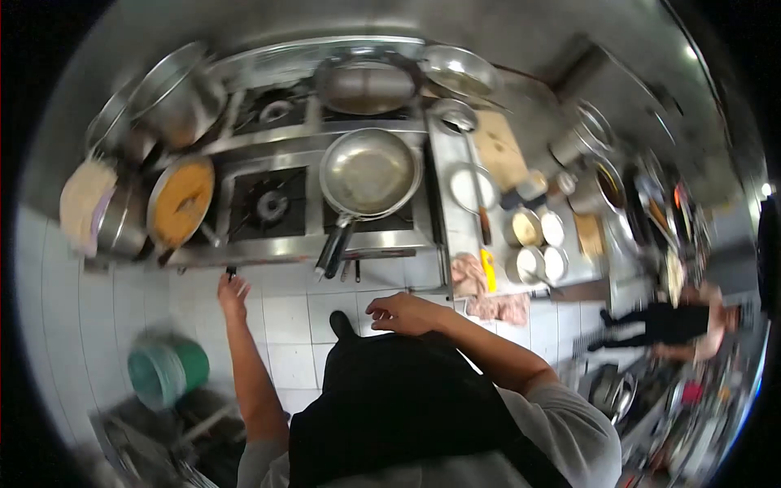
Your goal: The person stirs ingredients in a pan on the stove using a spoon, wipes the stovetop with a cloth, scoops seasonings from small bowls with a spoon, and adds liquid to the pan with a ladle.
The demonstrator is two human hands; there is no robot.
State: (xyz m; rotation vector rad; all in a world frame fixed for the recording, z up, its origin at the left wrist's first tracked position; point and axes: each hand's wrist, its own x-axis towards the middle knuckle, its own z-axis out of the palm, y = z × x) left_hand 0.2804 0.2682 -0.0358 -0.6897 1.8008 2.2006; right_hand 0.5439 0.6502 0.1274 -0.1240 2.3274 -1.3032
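Observation:
My left hand (233,294) reaches to the front edge of the stove (285,248), its fingertips at a small black knob (231,272). Those fingers look curled around or against the knob. In front of my apron, my right hand (400,314) hangs loosely with its fingers apart and nothing in it. Two stacked frying pans (370,173) sit on the front right burner, their handles pointing toward me. A pan of orange sauce (184,199) stands on the left. Between them the front burner (272,207) is bare, and no flame shows.
Large pots (181,98) stand at the back left. A steel counter (508,281) on the right bears containers, a ladle (472,171), a yellow-handled tool (488,270) and cloths (469,275). A green bucket (189,364) is at lower left; another person (679,324) stands far right.

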